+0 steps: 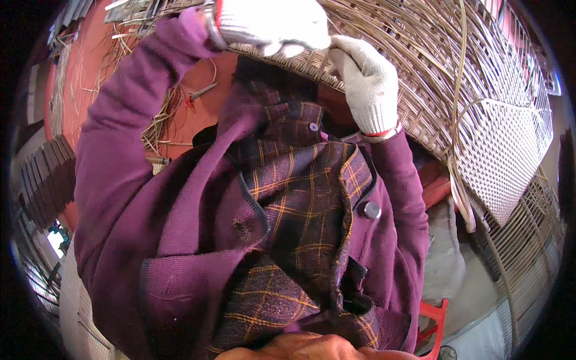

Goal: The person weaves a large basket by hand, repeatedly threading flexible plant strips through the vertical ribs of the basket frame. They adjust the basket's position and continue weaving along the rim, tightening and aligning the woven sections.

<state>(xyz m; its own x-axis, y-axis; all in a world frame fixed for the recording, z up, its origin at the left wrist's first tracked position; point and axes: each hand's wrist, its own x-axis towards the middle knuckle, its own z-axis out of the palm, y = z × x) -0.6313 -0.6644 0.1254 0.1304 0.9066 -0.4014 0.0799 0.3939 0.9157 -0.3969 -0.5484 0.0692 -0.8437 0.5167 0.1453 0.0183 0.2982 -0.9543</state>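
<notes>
A large panel of woven brown wicker [414,102] with a dense layer of loose strands stretches across the upper right. At its near edge is my left hand [273,24] in a white knit glove, its fingers curled round the rim. Just to the right, my right hand [366,81], gloved the same way, presses thumb and fingers together beside the left one. Whatever thin piece lies in that pinch is too small to make out. The two gloves almost touch. A long pale strand [462,66] runs down over the panel to the right of my hands.
A pointed tool with a red handle [191,101] lies on the reddish surface [207,117] at left, near a tangle of strips [159,126]. A pale woven panel [501,150] stands at right. A red plastic frame [441,318] shows lower right. Dark slats [45,177] stand far left.
</notes>
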